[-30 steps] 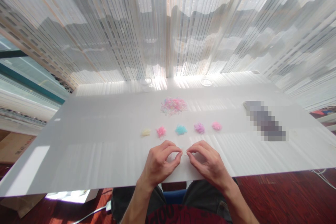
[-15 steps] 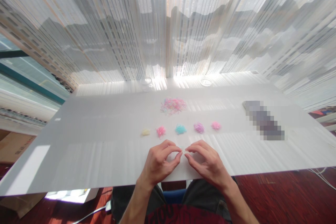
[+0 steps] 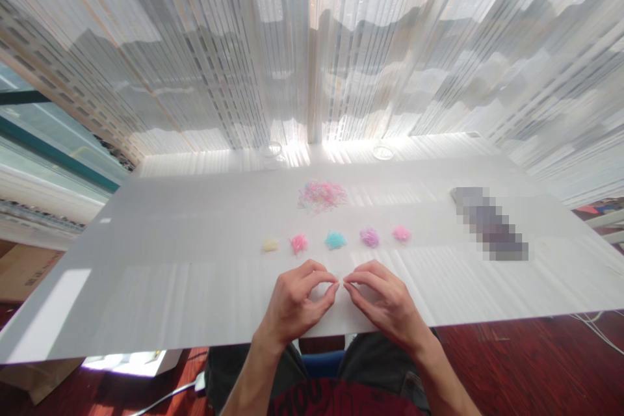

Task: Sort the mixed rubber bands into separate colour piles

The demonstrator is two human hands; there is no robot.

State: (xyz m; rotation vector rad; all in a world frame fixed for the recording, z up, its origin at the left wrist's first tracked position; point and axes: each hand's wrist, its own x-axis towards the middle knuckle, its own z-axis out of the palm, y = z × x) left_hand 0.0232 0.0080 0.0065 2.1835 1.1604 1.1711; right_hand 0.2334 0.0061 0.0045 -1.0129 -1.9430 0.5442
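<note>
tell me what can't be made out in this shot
Head view, the only one:
- What the left hand and right hand pinch between their fingertips: too small and pale against the white table.
- The object at the table's right: pixelated.
- The mixed pile and the sorted piles, such as the teal pile: single pieces too small to identify.
- The person's lap: cut off by the bottom edge.

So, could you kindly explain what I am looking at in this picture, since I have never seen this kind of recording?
There is no machine here: a camera worn on a person's head looks down at their own bare hands. The left hand and right hand meet fingertip to fingertip over a white table, pinching something too small to identify. Beyond them lie a row of small sorted piles, yellow, pink, teal, purple and pink, then a mixed pile. Sheer curtains hang behind.
</note>
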